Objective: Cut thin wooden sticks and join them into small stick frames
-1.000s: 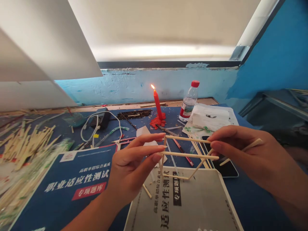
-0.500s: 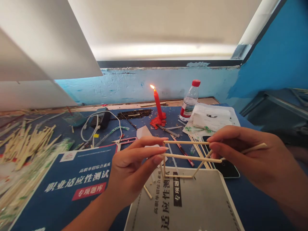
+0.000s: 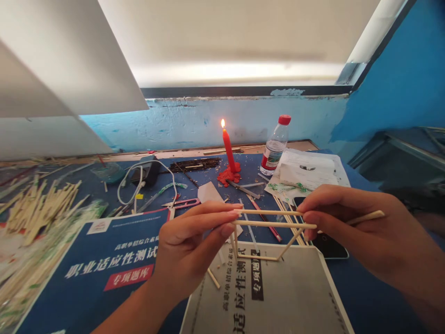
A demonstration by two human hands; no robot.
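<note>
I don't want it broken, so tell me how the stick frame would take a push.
The stick frame is probably light for its size, being thin sticks around open gaps. Its sticks look straight, so each is likely fairly stiff. The corners seem fragile: slim ends meet there, so a sideways push might skew or break a joint.

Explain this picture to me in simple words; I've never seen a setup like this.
There is no machine here: a camera worn on a person's head looks forward and down at two bare hands. The left hand and right hand hold a frame of thin wooden sticks between them, above a grey printed book. On the blue table lie a blue book, a phone and a pile of loose sticks. Farther back stand a lit red candle and a red-capped bottle.
</note>
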